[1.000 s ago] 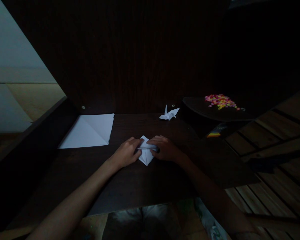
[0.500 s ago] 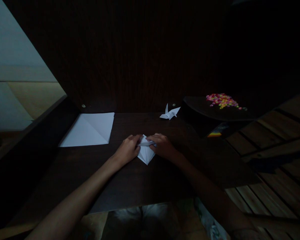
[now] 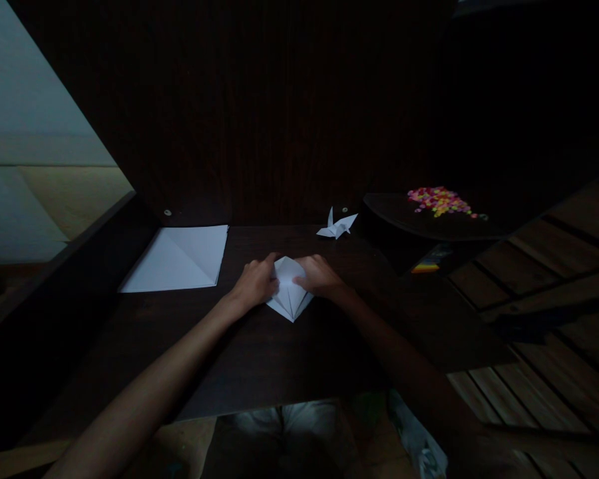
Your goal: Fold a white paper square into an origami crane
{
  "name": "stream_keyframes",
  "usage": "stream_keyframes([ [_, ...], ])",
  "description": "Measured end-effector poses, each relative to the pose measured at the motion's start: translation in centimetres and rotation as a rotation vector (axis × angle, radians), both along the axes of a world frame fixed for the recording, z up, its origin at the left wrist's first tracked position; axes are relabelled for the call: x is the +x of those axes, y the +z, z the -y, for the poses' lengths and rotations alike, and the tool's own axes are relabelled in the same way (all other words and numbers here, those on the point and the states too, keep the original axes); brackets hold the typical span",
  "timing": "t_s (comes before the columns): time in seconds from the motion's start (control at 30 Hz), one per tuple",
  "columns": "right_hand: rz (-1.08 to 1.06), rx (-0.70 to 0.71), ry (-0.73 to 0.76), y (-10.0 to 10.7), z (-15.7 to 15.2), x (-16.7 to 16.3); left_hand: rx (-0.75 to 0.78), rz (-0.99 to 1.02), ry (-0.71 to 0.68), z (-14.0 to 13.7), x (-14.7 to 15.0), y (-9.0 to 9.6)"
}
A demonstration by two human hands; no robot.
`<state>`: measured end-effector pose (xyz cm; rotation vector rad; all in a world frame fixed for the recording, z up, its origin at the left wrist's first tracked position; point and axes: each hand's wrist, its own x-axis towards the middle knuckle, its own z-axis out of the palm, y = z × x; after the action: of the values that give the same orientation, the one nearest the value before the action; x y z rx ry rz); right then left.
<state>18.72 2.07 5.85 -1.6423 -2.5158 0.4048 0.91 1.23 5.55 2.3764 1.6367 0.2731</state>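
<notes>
Between my hands is a folded sheet of white paper [image 3: 287,274], its lower point toward me and creases running down to that point. My left hand [image 3: 255,281] grips its left side, thumb on the front and fingers behind. On the right side my right hand [image 3: 320,275] pinches the paper in the same way, its thumb lying over the face. Both hands are low over the dark table [image 3: 229,372]. Beyond them, close to the back panel, stands a folded white paper crane [image 3: 337,226].
A stack of white paper sheets [image 3: 184,256] lies at the left, beside a dark side board [image 3: 80,259]. Small colourful pieces [image 3: 444,201] are heaped on a rounded shelf [image 3: 404,223] at the right. A tall dark wooden panel [image 3: 259,120] closes off the back.
The upper part of the paper has opened and lifted, so a broad white face shows where a narrow flap was. My hands have moved slightly apart and up.
</notes>
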Motion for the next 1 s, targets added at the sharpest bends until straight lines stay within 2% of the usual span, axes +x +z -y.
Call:
stream_keyframes([
  [0.17,-0.055,-0.058,0.011,1.1,-1.2,0.0,-0.069,-0.009,0.065,-1.0,0.3,0.9],
  [0.3,-0.057,-0.124,-0.057,1.3,-2.1,-0.4,-0.114,-0.007,0.106,-1.3,0.8,1.6],
  [0.47,-0.024,-0.124,-0.126,1.4,-2.3,-1.0,-0.145,-0.026,0.151,-1.3,1.4,2.0],
  [0.73,-0.033,-0.113,-0.19,1.6,-1.6,-1.1,-0.156,0.032,0.108,-1.7,0.7,1.5],
  [1.0,-0.022,-0.055,-0.189,0.9,-2.0,-0.9,-0.123,0.046,0.156,-1.6,0.7,1.0],
])
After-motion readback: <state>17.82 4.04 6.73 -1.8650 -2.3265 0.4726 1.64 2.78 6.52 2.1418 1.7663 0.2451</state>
